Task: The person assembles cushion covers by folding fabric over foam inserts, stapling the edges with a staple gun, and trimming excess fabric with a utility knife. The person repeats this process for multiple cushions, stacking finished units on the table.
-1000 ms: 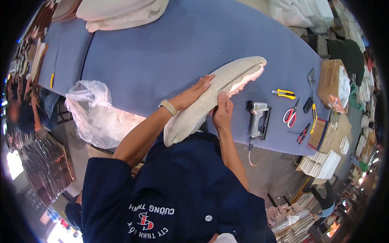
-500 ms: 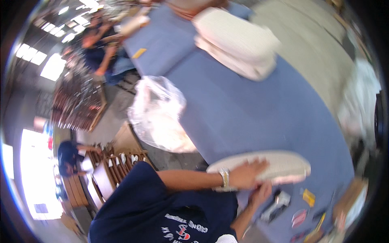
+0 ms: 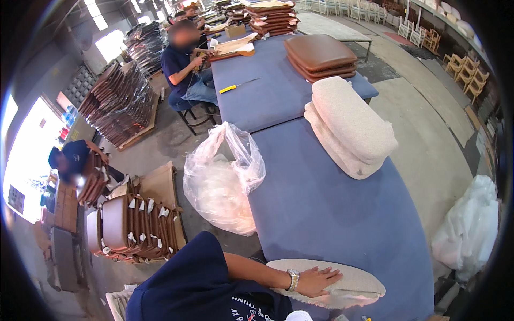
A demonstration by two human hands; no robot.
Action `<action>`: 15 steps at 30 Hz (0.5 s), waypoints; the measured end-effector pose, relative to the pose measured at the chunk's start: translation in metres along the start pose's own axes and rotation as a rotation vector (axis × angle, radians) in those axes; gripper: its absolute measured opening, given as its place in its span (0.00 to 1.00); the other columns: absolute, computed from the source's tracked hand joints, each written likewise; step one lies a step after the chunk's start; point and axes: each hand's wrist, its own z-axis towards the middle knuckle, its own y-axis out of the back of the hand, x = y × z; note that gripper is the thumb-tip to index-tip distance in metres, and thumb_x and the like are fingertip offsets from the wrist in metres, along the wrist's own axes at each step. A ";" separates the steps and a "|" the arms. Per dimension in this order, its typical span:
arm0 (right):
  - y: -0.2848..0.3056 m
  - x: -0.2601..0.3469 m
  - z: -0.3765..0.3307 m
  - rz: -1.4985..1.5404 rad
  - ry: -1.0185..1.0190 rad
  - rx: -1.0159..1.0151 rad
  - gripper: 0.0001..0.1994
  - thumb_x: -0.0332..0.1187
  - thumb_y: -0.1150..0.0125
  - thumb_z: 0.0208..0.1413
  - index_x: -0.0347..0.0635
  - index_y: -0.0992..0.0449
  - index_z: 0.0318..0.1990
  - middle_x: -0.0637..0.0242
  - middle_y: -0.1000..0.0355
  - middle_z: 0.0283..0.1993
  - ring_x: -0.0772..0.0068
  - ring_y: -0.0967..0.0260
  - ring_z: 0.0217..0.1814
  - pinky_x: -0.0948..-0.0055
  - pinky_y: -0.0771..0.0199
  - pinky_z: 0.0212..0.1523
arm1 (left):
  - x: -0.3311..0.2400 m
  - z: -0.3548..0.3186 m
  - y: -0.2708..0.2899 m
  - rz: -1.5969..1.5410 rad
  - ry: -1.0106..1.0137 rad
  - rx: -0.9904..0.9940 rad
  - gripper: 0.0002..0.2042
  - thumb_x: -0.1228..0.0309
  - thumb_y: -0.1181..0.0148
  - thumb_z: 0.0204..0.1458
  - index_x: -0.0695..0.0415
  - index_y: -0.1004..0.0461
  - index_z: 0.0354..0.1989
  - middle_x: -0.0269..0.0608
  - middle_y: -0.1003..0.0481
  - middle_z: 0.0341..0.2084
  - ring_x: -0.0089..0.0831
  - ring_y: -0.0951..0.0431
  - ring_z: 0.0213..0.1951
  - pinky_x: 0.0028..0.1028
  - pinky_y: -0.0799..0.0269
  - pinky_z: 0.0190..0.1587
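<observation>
A cream fabric-covered cushion (image 3: 357,283) lies along the near edge of the blue padded table (image 3: 342,214). My left hand (image 3: 317,281), with a metal watch at the wrist, rests flat on top of it, fingers stretched and slightly spread. Frayed fabric shows along the cushion's near side. My right hand is out of sight. Farther up the table, two cream cushions (image 3: 353,125) are stacked at the right edge.
A clear plastic bag (image 3: 219,184) hangs against the table's left edge. Brown seat pads (image 3: 321,53) are stacked beyond the cream ones. A yellow-handled blade (image 3: 228,89) lies at far left. Another person (image 3: 182,69) sits beside the table; stacked brown seats (image 3: 136,227) stand on the floor.
The view has swung, showing more of the far table and room. My right hand, earlier at the cushion's near edge, has left view. My left hand stays on the cushion.
</observation>
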 end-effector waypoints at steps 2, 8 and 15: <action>0.043 0.036 0.023 0.152 -0.251 0.172 0.36 0.54 0.39 0.62 0.32 0.31 0.66 0.40 0.28 0.63 0.34 0.25 0.56 0.45 0.25 0.57 | 0.002 0.002 0.001 0.007 0.011 0.002 0.41 0.50 0.51 0.67 0.57 0.64 0.79 0.57 0.58 0.78 0.57 0.51 0.76 0.60 0.43 0.71; 0.110 0.052 0.016 0.471 -0.108 0.387 0.34 0.36 0.38 0.55 0.46 0.35 0.72 0.43 0.33 0.70 0.38 0.33 0.68 0.51 0.35 0.67 | 0.005 -0.001 -0.006 -0.003 0.004 -0.086 0.40 0.52 0.48 0.66 0.59 0.58 0.78 0.56 0.54 0.77 0.57 0.48 0.76 0.60 0.39 0.69; 0.216 0.210 0.031 0.947 -0.359 0.498 0.33 0.28 0.36 0.46 0.44 0.25 0.65 0.44 0.29 0.66 0.40 0.34 0.69 0.49 0.36 0.68 | 0.006 -0.005 -0.010 0.005 0.008 -0.134 0.44 0.42 0.49 0.62 0.62 0.53 0.76 0.61 0.47 0.74 0.60 0.42 0.73 0.57 0.39 0.69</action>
